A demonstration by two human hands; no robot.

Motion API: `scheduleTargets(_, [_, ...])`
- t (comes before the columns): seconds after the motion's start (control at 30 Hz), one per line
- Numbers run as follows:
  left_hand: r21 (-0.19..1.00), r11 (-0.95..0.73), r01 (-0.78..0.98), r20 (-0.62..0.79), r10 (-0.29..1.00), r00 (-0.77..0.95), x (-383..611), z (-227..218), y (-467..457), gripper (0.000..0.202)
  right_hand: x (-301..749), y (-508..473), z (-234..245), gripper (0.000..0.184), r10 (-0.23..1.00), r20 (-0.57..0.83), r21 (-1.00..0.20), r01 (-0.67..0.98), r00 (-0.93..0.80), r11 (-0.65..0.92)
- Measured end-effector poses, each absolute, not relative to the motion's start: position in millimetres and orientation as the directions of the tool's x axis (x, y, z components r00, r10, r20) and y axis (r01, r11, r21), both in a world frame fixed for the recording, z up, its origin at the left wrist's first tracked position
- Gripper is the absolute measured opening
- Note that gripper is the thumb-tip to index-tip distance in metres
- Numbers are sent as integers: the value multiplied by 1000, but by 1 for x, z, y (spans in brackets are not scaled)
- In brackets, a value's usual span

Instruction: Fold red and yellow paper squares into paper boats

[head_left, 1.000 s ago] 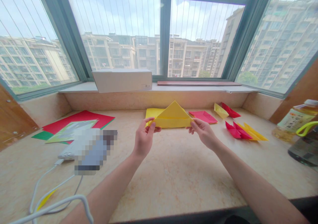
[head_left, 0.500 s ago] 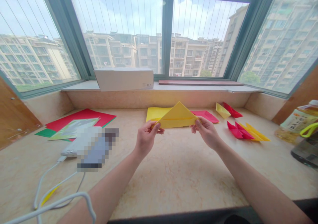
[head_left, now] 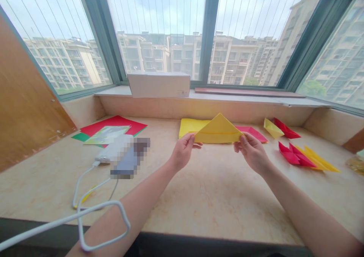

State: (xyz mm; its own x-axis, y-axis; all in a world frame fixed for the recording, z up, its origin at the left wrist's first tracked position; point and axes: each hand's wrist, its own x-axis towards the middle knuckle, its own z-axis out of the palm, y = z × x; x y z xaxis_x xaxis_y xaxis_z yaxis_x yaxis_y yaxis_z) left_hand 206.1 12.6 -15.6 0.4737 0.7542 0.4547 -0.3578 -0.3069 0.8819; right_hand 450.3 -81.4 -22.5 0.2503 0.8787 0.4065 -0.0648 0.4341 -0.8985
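Observation:
Both my hands hold a yellow paper folded into a triangle, lifted just above the stone counter. My left hand pinches its lower left corner. My right hand pinches its lower right corner. Behind the triangle a flat yellow sheet and a pink folded sheet lie on the counter.
Red and green sheets lie at the left, beside a white device with white cables. Folded red and yellow paper shapes sit at the right. A white box stands on the window ledge. A wooden panel is at the left.
The view has turned left, so everything sits further right in frame and the bottle at the right edge is almost out of sight. My hands keep the same pinch on the yellow triangle.

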Motion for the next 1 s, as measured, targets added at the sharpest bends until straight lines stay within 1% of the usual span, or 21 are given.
scheduleTargets(0.07, [878, -280, -388, 441, 788, 430, 207, -16, 14, 40, 447, -81, -24, 21, 880, 401, -898, -81, 254, 432])
scheduleTargets(0.17, [855, -309, -416, 451, 839, 305, 207, -14, 16, 45, 442, -81, -27, 21, 894, 386, -904, -100, 226, 415])
scheduleTargets(0.23, [850, -325, -415, 450, 857, 249, 206, -12, 16, 43, 439, -82, -27, 20, 899, 383, -905, -107, 211, 411])
scheduleTargets(0.37, [878, -293, -377, 394, 892, 224, 205, -10, 17, 41, 435, -84, -25, 21, 902, 377, -909, -104, 210, 404])
scheduleTargets(0.47, [906, -280, -317, 355, 911, 208, 204, -12, 19, 37, 435, -85, -25, 21, 910, 355, -921, -84, 213, 379])
scheduleTargets(0.6, [922, -280, -267, 334, 925, 181, 202, -14, 22, 31, 436, -83, -28, 23, 928, 317, -942, -50, 194, 332])
scheduleTargets(0.73, [929, -286, -236, 328, 930, 165, 203, -17, 25, 43, 438, -83, -32, 24, 935, 294, -952, -29, 199, 306])
scheduleTargets(0.87, [936, -332, -118, 349, 921, 174, 202, -20, 25, 23, 439, -82, -34, 27, 937, 254, -966, 6, 240, 260])
scheduleTargets(0.93, [910, -414, -11, 409, 894, 183, 200, -20, 22, 23, 439, -80, -34, 29, 935, 227, -971, -16, 271, 240])
scheduleTargets(1.0, [835, -537, 122, 507, 836, 211, 198, -19, 18, 25, 438, -79, -35, 34, 927, 202, -971, -56, 316, 231])
